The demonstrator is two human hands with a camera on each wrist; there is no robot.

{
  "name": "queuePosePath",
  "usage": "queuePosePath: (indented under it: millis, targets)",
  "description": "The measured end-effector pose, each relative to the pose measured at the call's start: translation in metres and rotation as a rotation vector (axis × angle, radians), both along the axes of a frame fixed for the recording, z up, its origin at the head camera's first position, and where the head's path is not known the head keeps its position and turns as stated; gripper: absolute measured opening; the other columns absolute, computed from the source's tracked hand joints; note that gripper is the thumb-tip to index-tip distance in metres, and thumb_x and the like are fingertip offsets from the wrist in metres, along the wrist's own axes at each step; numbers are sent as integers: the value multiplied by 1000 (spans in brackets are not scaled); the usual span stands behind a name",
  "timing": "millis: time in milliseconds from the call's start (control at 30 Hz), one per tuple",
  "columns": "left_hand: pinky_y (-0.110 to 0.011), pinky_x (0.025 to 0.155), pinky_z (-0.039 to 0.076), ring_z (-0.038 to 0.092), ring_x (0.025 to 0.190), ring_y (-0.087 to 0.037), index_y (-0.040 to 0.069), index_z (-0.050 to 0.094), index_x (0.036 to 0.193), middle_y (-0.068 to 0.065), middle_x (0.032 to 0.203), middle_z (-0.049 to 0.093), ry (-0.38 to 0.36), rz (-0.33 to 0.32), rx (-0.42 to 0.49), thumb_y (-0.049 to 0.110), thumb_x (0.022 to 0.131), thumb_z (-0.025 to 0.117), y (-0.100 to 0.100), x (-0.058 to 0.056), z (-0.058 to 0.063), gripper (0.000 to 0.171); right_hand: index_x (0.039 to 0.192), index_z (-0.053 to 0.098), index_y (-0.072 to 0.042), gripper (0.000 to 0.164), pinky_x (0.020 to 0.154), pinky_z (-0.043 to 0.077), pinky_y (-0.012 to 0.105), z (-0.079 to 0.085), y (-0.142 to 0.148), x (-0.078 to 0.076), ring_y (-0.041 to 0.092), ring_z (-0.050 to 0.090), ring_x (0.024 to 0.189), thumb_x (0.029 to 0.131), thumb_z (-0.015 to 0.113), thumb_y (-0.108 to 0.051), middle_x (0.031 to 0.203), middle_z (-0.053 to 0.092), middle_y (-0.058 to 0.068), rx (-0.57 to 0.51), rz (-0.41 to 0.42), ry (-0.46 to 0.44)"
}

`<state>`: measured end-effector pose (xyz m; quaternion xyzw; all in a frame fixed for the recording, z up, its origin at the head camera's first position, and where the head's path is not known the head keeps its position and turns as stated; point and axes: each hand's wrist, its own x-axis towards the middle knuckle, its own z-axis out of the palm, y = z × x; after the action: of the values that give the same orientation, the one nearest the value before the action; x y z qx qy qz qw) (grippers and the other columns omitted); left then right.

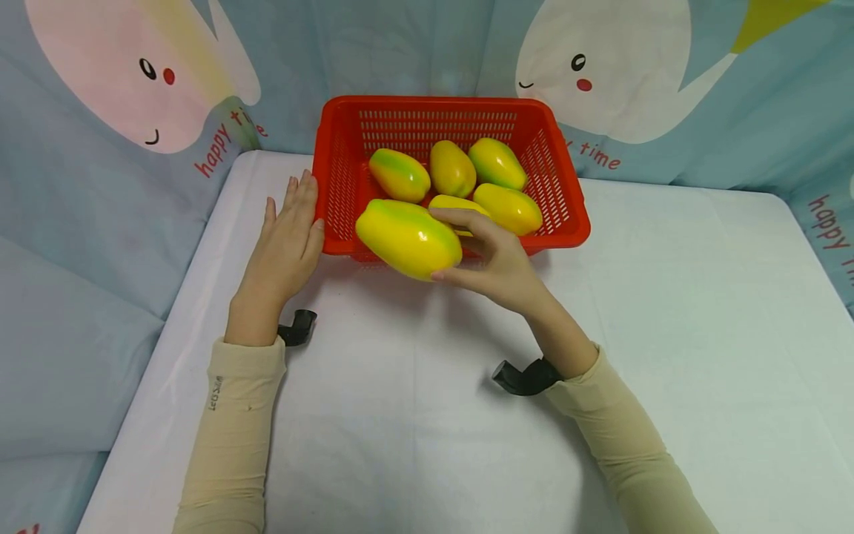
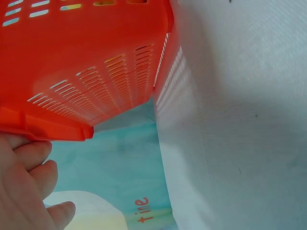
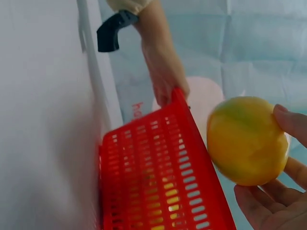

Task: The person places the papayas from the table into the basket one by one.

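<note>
A red plastic basket [image 1: 563,239] stands on the white table with several yellow-green papayas, such as the papaya [image 1: 399,175] at its left. My right hand [image 1: 502,261] grips another papaya [image 1: 408,239] by its right end, thumb below and fingers above. This papaya is held up over the front rim, as the right wrist view also shows. My left hand [image 1: 283,236] lies against the basket's left rim with its fingers fairly straight. In the left wrist view its fingers [image 2: 36,155] touch the rim from outside. One papaya in the basket is partly hidden behind my right hand.
The white tablecloth [image 1: 700,334] extends to the right and in front of the basket. Behind and at the left hangs a blue printed curtain [image 1: 414,44]. A black wrist mount [image 1: 527,377] sticks out from each wrist.
</note>
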<state>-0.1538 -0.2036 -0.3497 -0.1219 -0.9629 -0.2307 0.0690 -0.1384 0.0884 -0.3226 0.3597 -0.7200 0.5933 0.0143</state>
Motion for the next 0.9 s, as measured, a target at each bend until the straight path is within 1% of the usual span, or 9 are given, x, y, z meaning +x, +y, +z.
queuePosePath:
  millis: [133, 200, 433, 633, 733, 800, 900]
  targets:
    - [-47, 114, -3, 1, 144, -20, 7, 9, 152, -5, 157, 7, -2, -2, 0, 27, 99, 31, 0, 0, 0, 60, 128, 50, 9, 62, 96, 45, 38, 1, 6, -6, 23, 49, 119, 71, 73, 14, 131, 53, 15, -17, -41, -12]
    - [-47, 114, -3, 1, 144, -20, 7, 8, 152, -5, 157, 7, -2, -4, 0, 27, 99, 30, 0, 0, 0, 60, 129, 50, 8, 61, 96, 45, 38, 2, 9, -8, 22, 49, 117, 72, 73, 12, 131, 53, 14, -15, -71, -34]
    - [-48, 114, -2, 1, 144, -19, 7, 9, 152, -5, 157, 7, -4, -6, 1, 27, 99, 31, 0, -1, 1, 60, 131, 49, 4, 60, 95, 47, 36, 3, 18, -18, 24, 50, 115, 76, 72, 8, 129, 52, 10, -17, -206, -105]
    - [-49, 113, -1, 1, 144, -19, 7, 8, 152, -4, 157, 6, -4, -9, -1, 27, 99, 31, -1, -1, -1, 60, 132, 51, 0, 57, 97, 45, 35, 1, 26, -27, 22, 50, 115, 79, 73, -1, 128, 53, 10, 56, -353, -134]
    - [-50, 113, -1, 1, 144, -20, 7, 8, 152, -5, 157, 6, -5, -8, -4, 27, 99, 31, -2, -1, -1, 61, 132, 51, -2, 58, 98, 43, 34, 1, 31, -31, 23, 49, 117, 79, 74, -3, 129, 52, 10, 81, -395, -149]
    - [-49, 113, -2, 1, 144, -20, 7, 8, 152, -5, 157, 6, -5, -8, -4, 26, 99, 32, -1, -1, -2, 61, 132, 51, -3, 59, 99, 43, 33, 2, 34, -33, 22, 49, 118, 79, 75, -4, 131, 52, 9, 98, -427, -147]
    - [-50, 113, -1, 1, 144, -20, 7, 8, 152, -5, 157, 6, -2, -10, -7, 26, 99, 31, -1, 0, -2, 61, 133, 50, -3, 59, 100, 42, 32, 2, 41, -37, 20, 49, 118, 79, 75, -6, 132, 52, 7, 120, -483, -121]
